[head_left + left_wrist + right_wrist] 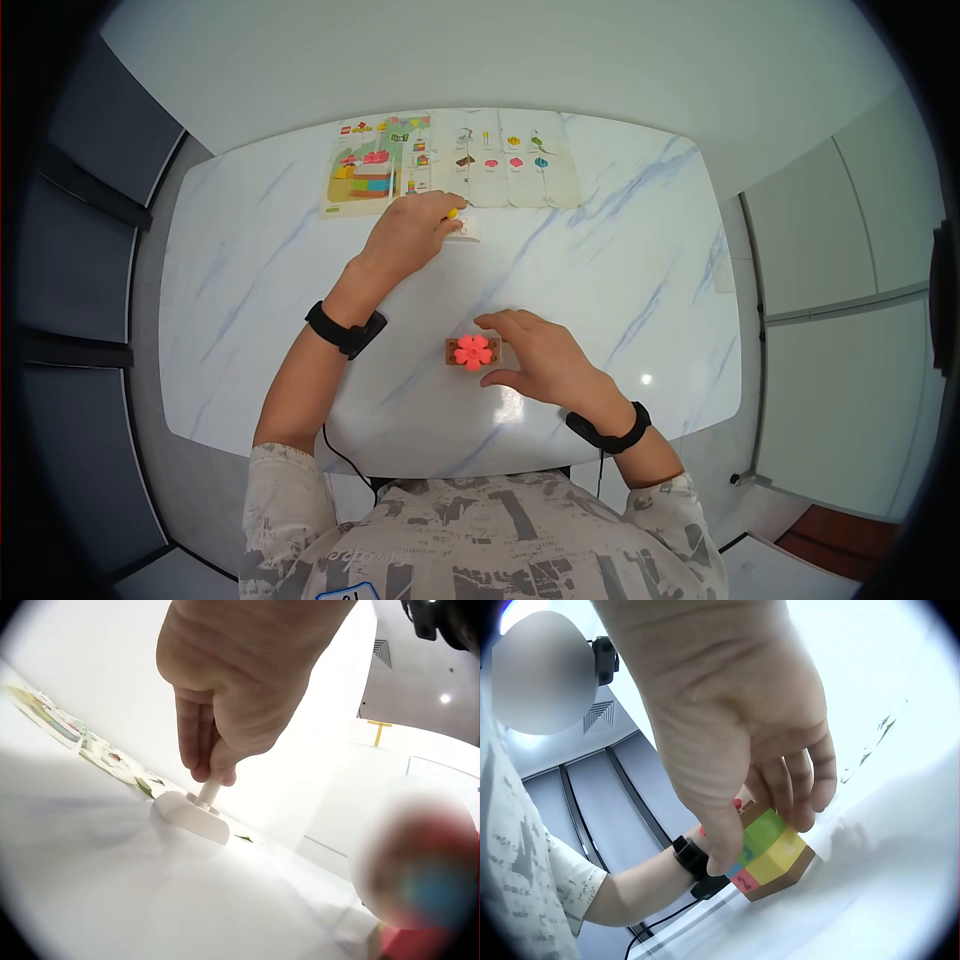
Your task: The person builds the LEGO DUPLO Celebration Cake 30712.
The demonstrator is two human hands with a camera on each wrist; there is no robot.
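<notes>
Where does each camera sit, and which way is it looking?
Head: worn there, facing forward-down over the table; left hand, right hand, shirt show.
Left wrist: worn there, facing the left hand, which pinches a white post at a white block.
Right wrist: worn there, facing the right hand beside the block stack; shirt, left arm also show.
Head and right-wrist views share the block stack.

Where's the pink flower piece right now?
In the head view, the pink flower piece sits on top of a brown block in the table's near half, just left of the right hand.
</notes>
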